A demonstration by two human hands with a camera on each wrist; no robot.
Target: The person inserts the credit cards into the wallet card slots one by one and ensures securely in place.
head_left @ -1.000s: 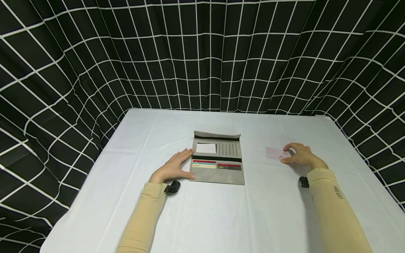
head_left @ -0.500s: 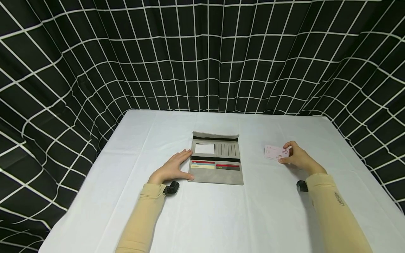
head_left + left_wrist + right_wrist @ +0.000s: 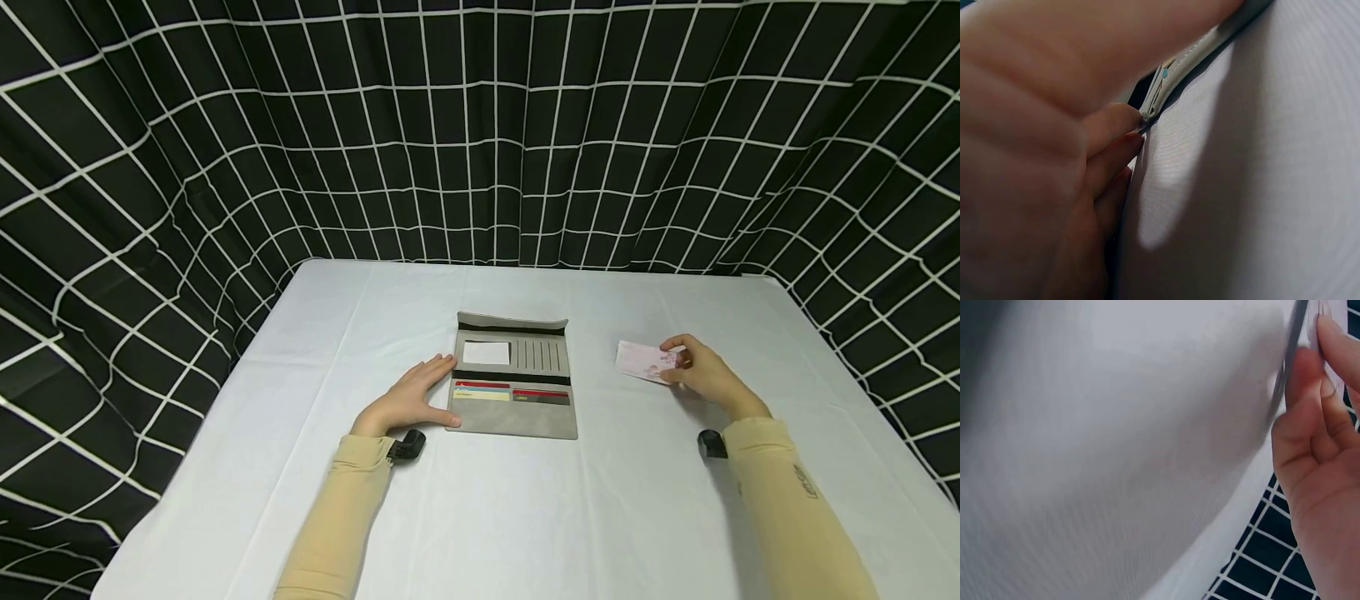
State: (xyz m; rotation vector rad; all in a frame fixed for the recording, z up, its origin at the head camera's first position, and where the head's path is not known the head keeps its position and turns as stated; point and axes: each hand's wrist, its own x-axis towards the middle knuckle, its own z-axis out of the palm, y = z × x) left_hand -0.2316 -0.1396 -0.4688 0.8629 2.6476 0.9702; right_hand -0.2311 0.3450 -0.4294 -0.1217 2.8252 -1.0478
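Observation:
An unfolded grey wallet (image 3: 513, 421) lies on the white table with its inside up. Several cards (image 3: 482, 392) sit in its lower slots, and a white card (image 3: 486, 353) shows in its upper panel. My left hand (image 3: 411, 398) rests at the wallet's left edge, fingers and thumb spread, with fingertips right at the edge in the left wrist view. To the right of the wallet, my right hand (image 3: 705, 373) pinches a pale pink printed card (image 3: 641, 361) by its right end, between thumb and fingers. The fingertips (image 3: 1305, 372) partly hide that card in the right wrist view.
A white cloth (image 3: 480, 517) covers the table. Black curtains (image 3: 420, 133) with a white grid hang behind it and along both sides. Each wrist wears a small black camera, such as the left wrist camera (image 3: 408, 445).
My right hand has drawn the pink card slightly left, toward the wallet, and the card now shows more sharply and tilts a little. The left hand and the wallet stay in place.

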